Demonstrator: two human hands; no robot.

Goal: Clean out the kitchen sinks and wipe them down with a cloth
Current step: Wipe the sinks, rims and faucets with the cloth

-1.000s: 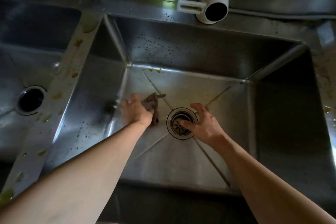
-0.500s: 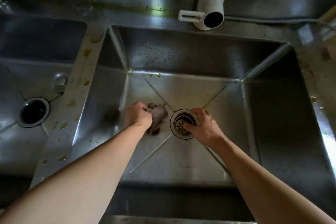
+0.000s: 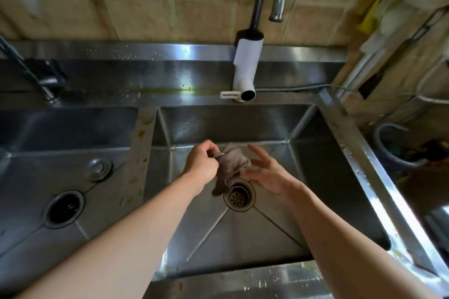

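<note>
Cloth [image 3: 232,165] in L hand [image 3: 202,165] grip.

grey steel, a brown cloth, tan tiles

the right sink [image 3: 315,153] and the left sink [image 3: 29,177] are shiny grey steel, the right one's back wall flecked with small dark specks. the cloth [image 3: 233,165] is a dull grey-brown. the divider [image 3: 138,153] between the sinks carries yellow-green smears. the drain strainer [image 3: 239,198] is brownish with a ring of dark slots; the left drain [image 3: 64,209] is a black hole in a steel ring. the tap [image 3: 246,70] has a white body with a black neck. the wall tiles [image 3: 145,7] are tan with paler grout lines.
</note>
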